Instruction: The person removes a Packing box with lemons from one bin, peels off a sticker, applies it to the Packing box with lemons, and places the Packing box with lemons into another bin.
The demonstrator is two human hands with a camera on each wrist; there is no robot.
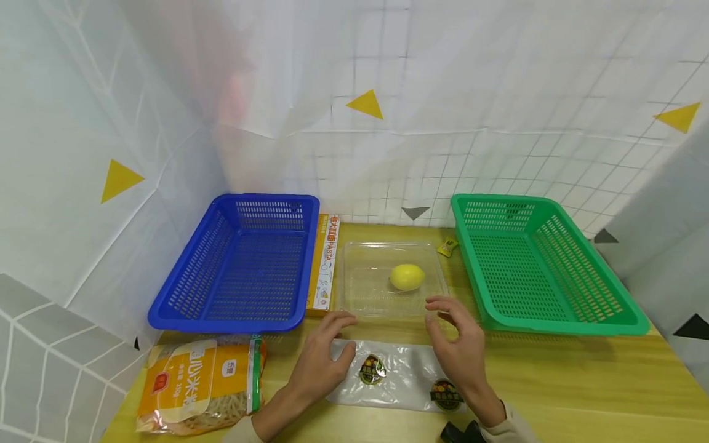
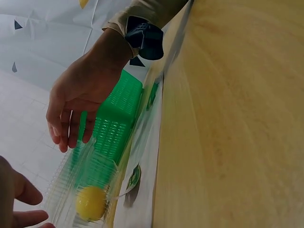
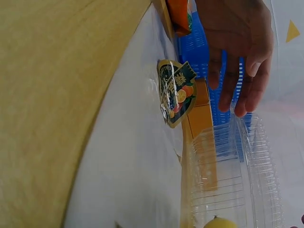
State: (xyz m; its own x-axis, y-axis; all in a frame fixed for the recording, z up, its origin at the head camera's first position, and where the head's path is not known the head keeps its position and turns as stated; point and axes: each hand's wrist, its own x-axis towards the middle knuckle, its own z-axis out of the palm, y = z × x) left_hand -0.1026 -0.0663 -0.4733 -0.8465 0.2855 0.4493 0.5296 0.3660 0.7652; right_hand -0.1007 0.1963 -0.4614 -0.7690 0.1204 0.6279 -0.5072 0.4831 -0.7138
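A clear plastic container [image 1: 360, 289] stands mid-table with a yellow lemon [image 1: 407, 277] inside, toward its right side. My left hand [image 1: 321, 354] hovers by the container's front left corner, fingers loosely bent and holding nothing. Near the front right corner is my right hand [image 1: 460, 344], its thumb and fingers apart with nothing between them. Below both hands a flat clear plastic bag [image 1: 404, 375] with dark fruit labels lies on the table. In the right wrist view, the left fingertips [image 3: 242, 107] overlap the container's upper rim.
A blue basket [image 1: 232, 325] stands at left, a green basket [image 1: 554, 327] at right. An orange-and-white pasta box [image 1: 327, 264] lies between blue basket and container. A yellow food bag [image 1: 199, 381] is front left; a small yellow wrapped packet [image 1: 447, 247] lies beside the green basket.
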